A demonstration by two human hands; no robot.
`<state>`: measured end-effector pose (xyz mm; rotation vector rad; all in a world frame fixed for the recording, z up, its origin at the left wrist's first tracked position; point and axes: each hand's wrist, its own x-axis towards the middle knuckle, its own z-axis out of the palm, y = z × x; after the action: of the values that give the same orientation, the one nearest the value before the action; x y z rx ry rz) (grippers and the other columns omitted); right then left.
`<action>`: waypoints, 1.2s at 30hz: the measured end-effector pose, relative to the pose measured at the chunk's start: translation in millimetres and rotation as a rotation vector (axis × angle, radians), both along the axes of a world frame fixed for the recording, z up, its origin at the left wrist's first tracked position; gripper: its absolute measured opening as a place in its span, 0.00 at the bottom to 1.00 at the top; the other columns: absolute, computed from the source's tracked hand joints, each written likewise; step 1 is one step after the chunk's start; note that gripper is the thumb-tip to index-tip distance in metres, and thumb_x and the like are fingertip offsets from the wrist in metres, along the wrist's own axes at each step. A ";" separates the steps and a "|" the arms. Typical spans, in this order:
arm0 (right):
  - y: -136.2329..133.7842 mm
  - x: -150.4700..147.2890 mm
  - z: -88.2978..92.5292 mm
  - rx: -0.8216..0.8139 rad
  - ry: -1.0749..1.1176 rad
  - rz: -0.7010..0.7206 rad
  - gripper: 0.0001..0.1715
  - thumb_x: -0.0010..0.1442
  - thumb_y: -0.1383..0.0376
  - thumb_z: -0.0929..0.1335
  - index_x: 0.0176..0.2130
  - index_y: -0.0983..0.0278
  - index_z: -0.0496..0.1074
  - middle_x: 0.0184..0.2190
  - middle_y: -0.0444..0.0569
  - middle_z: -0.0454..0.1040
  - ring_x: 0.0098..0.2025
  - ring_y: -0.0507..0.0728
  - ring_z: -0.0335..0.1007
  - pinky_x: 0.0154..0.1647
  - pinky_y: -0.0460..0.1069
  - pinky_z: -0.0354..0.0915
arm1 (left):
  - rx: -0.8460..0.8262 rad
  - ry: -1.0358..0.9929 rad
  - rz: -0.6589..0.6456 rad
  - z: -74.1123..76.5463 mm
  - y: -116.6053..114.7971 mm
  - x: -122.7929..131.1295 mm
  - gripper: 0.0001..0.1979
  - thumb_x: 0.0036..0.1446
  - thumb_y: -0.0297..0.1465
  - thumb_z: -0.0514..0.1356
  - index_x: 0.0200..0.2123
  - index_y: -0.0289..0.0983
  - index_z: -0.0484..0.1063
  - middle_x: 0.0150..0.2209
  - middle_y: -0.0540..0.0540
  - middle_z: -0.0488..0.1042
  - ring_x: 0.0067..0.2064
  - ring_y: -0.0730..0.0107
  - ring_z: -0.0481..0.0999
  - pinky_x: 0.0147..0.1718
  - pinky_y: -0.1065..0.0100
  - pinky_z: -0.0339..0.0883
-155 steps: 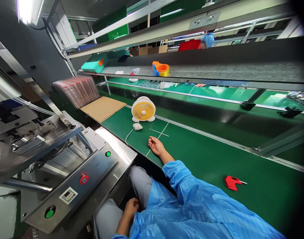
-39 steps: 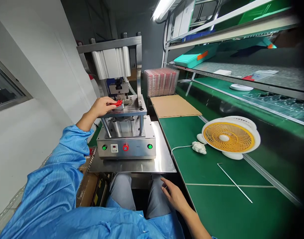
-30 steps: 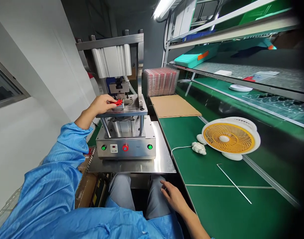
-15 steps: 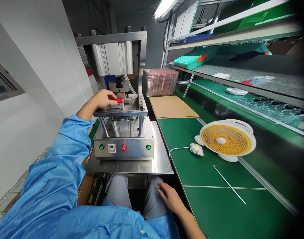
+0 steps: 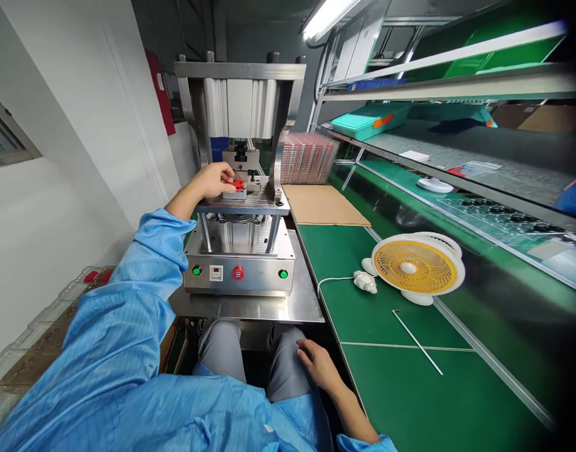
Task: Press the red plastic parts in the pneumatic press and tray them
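My left hand (image 5: 215, 180) reaches onto the upper plate of a metal bench press (image 5: 239, 273). Its thumb and fingers are closed on a small red part (image 5: 237, 186), which sits at a grey block-shaped fixture (image 5: 235, 195) under the press head (image 5: 240, 158). The far side of the part is hidden, and its exact kind is too small to make out. Resting by my right thigh, my right hand (image 5: 318, 364) holds nothing, its fingers loosely apart.
To the right runs a green bench (image 5: 391, 402) with a yellow-and-white fan (image 5: 414, 263), a thin white hooked rod (image 5: 417, 342) and a cardboard sheet (image 5: 328, 206). Stacked clear trays (image 5: 309, 157) stand behind. A shelf holds a teal box (image 5: 370, 120).
The view has shifted, so the press appears further right and the fan further left. My left hand stays at the red part; my right hand stays by my thigh.
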<state>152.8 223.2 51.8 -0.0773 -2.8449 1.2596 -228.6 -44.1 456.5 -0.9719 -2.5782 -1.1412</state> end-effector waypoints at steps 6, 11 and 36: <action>-3.1 10.9 9.2 -0.031 -0.021 -0.060 0.25 0.62 0.52 0.60 0.46 0.65 0.76 0.45 0.57 0.78 0.47 0.64 0.74 0.51 0.54 0.67 | -0.053 0.074 0.004 -3.9 -2.8 2.0 0.24 0.40 0.35 0.70 0.44 0.36 0.74 0.41 0.44 0.79 0.41 0.66 0.77 0.45 0.63 0.70; -1.3 25.4 8.3 -0.030 -0.037 -0.102 0.25 0.62 0.52 0.61 0.46 0.65 0.77 0.46 0.58 0.78 0.49 0.65 0.74 0.52 0.56 0.67 | -0.217 0.087 0.034 6.1 -1.0 16.6 0.25 0.44 0.37 0.67 0.48 0.38 0.77 0.46 0.45 0.80 0.44 0.63 0.77 0.45 0.68 0.69; -6.4 27.3 7.7 -0.142 -0.007 -0.174 0.25 0.62 0.49 0.63 0.46 0.63 0.77 0.47 0.57 0.78 0.49 0.66 0.74 0.53 0.58 0.68 | -0.124 0.137 0.101 -6.8 6.4 16.7 0.21 0.44 0.37 0.68 0.44 0.38 0.79 0.41 0.45 0.78 0.48 0.56 0.74 0.54 0.60 0.65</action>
<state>180.1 216.8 59.5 -0.3260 -2.6806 1.4228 -211.9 -37.7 449.7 -0.8995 -2.5802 -0.8671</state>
